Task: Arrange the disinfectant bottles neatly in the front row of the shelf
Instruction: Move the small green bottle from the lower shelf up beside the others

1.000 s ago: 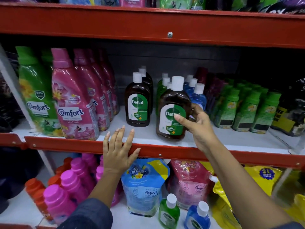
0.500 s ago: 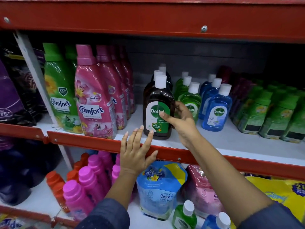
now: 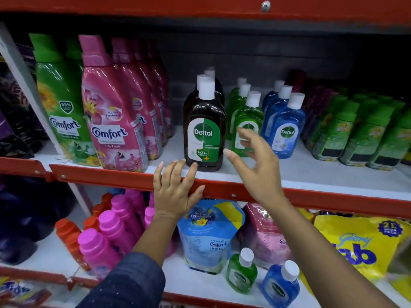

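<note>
While the left hand (image 3: 175,192) lies flat on the red front lip of the shelf (image 3: 124,177), its fingers are spread and straight, tips reaching over the edge onto the white shelf board; it holds nothing. A dark sleeve (image 3: 131,283) covers that forearm. Right hand (image 3: 255,165) is raised just right of the brown Dettol bottle (image 3: 204,130), fingers loosely curled and parted, thumb pointing toward the bottle; no contact visible, nothing gripped. It partly covers the lower label of the green Dettol bottle (image 3: 248,121).

Brown bottle: upright, white cap, label facing out, base near the front edge of the shelf, with more brown bottles lined up directly behind it. Green bottle stands right of it, set further back. Blue Dettol bottle (image 3: 287,127) stands right of the green one, also back from the edge. Each has a file of like bottles behind.

Left of the brown bottle: pink Comfort bottles (image 3: 111,121), then green Comfort bottles (image 3: 60,107). Far right: green-capped bottles (image 3: 364,134) in rows, blurred.
</note>
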Motion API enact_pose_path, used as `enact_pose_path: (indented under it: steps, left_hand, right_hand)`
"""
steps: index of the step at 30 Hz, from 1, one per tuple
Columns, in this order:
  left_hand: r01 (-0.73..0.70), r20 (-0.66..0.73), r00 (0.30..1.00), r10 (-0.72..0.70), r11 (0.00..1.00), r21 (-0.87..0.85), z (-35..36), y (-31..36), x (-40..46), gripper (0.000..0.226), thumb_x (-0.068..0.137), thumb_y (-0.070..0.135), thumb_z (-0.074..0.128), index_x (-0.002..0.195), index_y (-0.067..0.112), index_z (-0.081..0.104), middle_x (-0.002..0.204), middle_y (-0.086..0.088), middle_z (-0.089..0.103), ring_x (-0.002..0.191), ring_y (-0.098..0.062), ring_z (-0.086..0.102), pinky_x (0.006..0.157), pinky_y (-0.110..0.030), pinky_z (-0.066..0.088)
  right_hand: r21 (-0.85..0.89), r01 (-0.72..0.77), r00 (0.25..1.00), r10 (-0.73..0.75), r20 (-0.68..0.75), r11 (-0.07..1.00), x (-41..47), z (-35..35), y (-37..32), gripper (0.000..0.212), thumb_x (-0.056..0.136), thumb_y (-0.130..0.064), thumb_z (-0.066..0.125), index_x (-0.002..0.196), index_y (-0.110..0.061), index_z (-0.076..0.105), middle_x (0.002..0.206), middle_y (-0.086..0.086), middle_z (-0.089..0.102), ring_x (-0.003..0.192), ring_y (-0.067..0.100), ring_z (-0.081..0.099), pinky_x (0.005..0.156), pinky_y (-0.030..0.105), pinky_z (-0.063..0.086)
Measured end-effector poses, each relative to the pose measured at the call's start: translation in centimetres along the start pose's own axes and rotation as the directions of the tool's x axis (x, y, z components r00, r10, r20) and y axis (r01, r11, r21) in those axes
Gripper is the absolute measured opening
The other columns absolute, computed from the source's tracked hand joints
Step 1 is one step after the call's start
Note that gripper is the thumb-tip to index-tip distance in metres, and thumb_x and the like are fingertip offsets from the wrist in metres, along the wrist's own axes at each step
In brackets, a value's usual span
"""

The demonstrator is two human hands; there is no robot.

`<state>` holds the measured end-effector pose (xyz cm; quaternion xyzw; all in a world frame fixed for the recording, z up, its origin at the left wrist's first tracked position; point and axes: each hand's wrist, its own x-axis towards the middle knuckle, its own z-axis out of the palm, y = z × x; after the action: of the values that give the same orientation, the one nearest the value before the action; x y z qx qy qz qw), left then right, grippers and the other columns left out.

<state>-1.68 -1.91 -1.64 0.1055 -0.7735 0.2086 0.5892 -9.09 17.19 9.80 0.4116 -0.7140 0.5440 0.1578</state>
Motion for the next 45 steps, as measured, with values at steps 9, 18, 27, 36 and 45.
enact_pose_path:
  steps: [9, 18, 27, 36, 45]
  left_hand:
    - [-0.023, -0.028, 0.999, 0.022, 1.000, -0.003, 0.2, -0.2, -0.4, 0.047, 0.102, 0.050, 0.036, 0.127, 0.015, 0.056, 0.125, -0.012, 0.050, 0.111, -0.031, 0.050, 0.114, -0.048, 0.024]
    - [-0.021, -0.046, 0.999, 0.022, 0.999, 0.025, 0.3, -0.3, -0.6, 0.048, 0.102, 0.049, 0.035, 0.126, 0.014, 0.056, 0.125, -0.011, 0.049, 0.112, -0.031, 0.048, 0.112, -0.048, 0.024]
    - [-0.013, -0.071, 0.997, 0.018, 0.998, 0.066, 0.6, -0.4, -0.8, 0.050, 0.101, 0.050, 0.032, 0.126, 0.015, 0.058, 0.123, -0.010, 0.051, 0.111, -0.029, 0.049, 0.114, -0.045, 0.022]
    - [-0.018, -0.080, 0.996, 0.025, 0.997, 0.077, 0.8, -0.4, -0.7, 0.051, 0.101, 0.050, 0.030, 0.127, 0.015, 0.058, 0.121, -0.011, 0.054, 0.111, -0.029, 0.050, 0.113, -0.045, 0.023]
    - [-0.030, -0.051, 0.998, 0.033, 0.998, 0.062, 0.7, -0.4, -0.6, 0.051, 0.101, 0.049, 0.033, 0.129, 0.014, 0.057, 0.123, -0.011, 0.051, 0.110, -0.029, 0.050, 0.113, -0.047, 0.024]
  right_hand:
    - [-0.202, 0.034, 0.989, -0.062, -0.132, 0.979, -12.9, -2.5, 3.9, 0.034, 0.084, -0.019, 0.074, 0.115, -0.007, 0.064, 0.113, -0.006, 0.060, 0.109, 0.014, 0.058, 0.097, 0.025, 0.045]
    - [-0.001, -0.466, 0.884, 0.465, -0.036, 0.885, -24.1, 0.5, 9.1, 0.056, 0.076, -0.029, 0.081, 0.122, -0.039, 0.051, 0.118, -0.026, 0.059, 0.116, -0.001, 0.054, 0.091, 0.010, 0.042]
    - [-0.030, -0.628, 0.776, 0.629, 0.040, 0.778, -26.1, 3.4, 12.6, 0.048, 0.082, -0.027, 0.075, 0.125, -0.021, 0.055, 0.120, -0.002, 0.066, 0.112, 0.014, 0.060, 0.098, 0.037, 0.049]
    - [0.002, -0.654, 0.756, 0.653, 0.037, 0.757, -25.4, 2.7, 11.8, 0.039, 0.081, -0.024, 0.075, 0.113, -0.032, 0.054, 0.112, -0.004, 0.069, 0.106, 0.015, 0.063, 0.093, 0.043, 0.053]
    - [0.136, -0.563, 0.826, 0.551, 0.117, 0.815, -18.6, -3.4, 4.5, 0.042, 0.072, -0.013, 0.083, 0.100, -0.036, 0.062, 0.096, -0.026, 0.071, 0.092, 0.001, 0.067, 0.080, 0.017, 0.052]
